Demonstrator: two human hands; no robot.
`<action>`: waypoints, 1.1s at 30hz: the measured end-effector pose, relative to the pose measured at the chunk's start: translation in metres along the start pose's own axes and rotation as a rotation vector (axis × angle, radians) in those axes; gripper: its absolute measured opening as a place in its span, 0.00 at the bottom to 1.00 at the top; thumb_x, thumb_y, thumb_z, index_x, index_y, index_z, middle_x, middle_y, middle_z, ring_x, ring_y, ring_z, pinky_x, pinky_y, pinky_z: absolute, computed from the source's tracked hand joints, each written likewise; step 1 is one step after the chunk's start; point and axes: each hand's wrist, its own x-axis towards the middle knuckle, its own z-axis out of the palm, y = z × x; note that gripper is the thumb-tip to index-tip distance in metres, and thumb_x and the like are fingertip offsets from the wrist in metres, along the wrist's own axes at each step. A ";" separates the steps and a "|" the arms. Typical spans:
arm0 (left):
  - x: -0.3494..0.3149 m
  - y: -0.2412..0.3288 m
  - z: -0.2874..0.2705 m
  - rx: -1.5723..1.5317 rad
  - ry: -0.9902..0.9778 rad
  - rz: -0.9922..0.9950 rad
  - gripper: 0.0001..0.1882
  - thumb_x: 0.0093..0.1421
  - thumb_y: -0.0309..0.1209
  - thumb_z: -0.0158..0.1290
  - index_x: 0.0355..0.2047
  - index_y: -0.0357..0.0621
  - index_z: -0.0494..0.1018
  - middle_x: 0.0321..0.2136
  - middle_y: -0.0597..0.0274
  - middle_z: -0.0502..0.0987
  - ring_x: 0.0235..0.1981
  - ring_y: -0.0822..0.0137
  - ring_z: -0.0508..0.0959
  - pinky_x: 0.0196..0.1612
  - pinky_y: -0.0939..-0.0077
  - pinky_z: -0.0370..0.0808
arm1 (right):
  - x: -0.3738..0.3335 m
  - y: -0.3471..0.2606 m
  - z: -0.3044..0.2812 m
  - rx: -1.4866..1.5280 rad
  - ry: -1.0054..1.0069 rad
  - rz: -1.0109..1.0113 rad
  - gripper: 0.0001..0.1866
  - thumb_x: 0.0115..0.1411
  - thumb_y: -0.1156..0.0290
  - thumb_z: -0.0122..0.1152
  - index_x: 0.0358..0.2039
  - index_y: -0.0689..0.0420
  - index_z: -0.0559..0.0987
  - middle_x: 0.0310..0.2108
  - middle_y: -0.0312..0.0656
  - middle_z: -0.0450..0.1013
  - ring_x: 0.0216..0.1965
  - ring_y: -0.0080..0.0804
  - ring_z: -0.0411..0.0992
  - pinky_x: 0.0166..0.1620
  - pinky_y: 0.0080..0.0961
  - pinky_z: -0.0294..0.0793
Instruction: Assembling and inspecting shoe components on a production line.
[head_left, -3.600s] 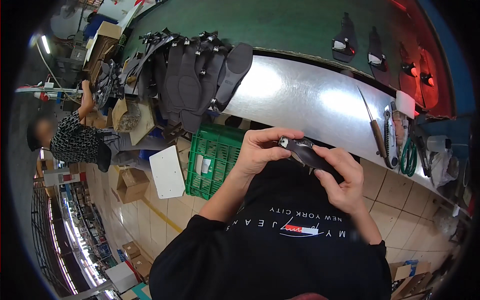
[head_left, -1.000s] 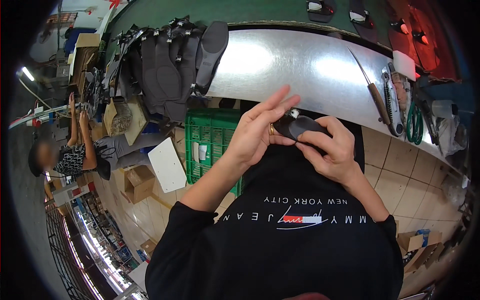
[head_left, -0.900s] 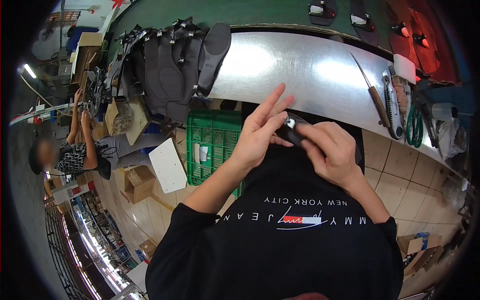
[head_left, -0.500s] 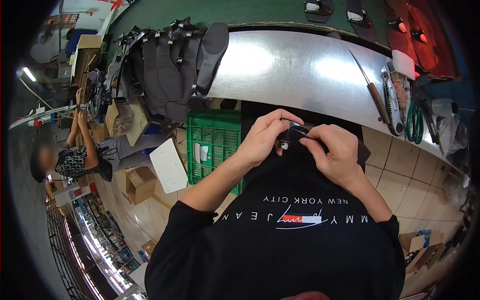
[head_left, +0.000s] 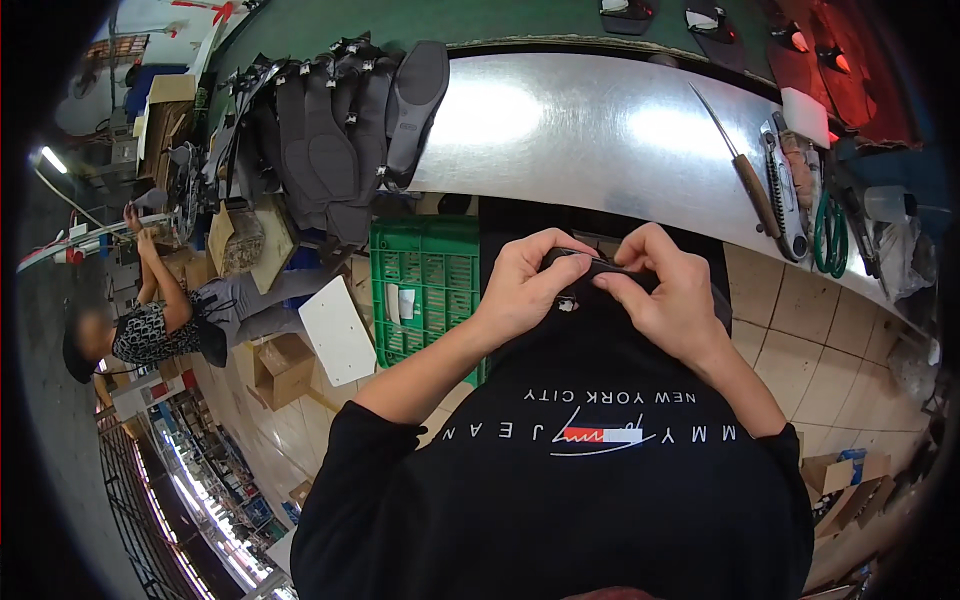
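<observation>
One sandal (head_left: 604,266), newly edge-on (two hands (head_left: 525,285) (head_left: 672,295))

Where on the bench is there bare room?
Bare: the shiny metal bench strip between the dark grey shoe soles on the left and the wooden-handled awl on the right. Crowded: right of the awl, with the silver box cutter, green-handled scissors and crumpled clear plastic bag.

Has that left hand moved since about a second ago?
Yes: the left hand has come back toward the person's body. It overlapped the near edge of the metal bench in the view; now it sits wholly below that edge.
</observation>
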 end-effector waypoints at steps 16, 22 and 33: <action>0.013 0.017 -0.050 -0.518 0.292 0.011 0.13 0.61 0.31 0.50 0.45 0.42 0.72 0.37 0.60 0.78 0.34 0.69 0.79 0.25 0.80 0.75 | 0.055 0.030 -0.056 -0.110 0.396 -0.173 0.09 0.56 0.74 0.60 0.38 0.61 0.79 0.34 0.45 0.76 0.37 0.37 0.72 0.41 0.29 0.70; 0.032 -0.027 -0.063 -1.011 0.333 -0.084 0.19 0.63 0.33 0.49 0.55 0.47 0.66 0.47 0.58 0.75 0.47 0.59 0.78 0.35 0.79 0.78 | 0.046 0.083 -0.075 -0.779 0.437 -0.128 0.16 0.55 0.76 0.58 0.46 0.60 0.77 0.36 0.47 0.72 0.38 0.47 0.69 0.43 0.36 0.68; 0.049 -0.028 -0.021 -1.325 0.202 -0.341 0.13 0.58 0.38 0.57 0.39 0.45 0.72 0.34 0.62 0.78 0.32 0.68 0.78 0.17 0.87 0.68 | 0.019 0.022 0.004 0.499 -0.309 0.340 0.28 0.60 0.77 0.49 0.63 0.52 0.64 0.20 0.33 0.70 0.21 0.16 0.64 0.27 0.16 0.66</action>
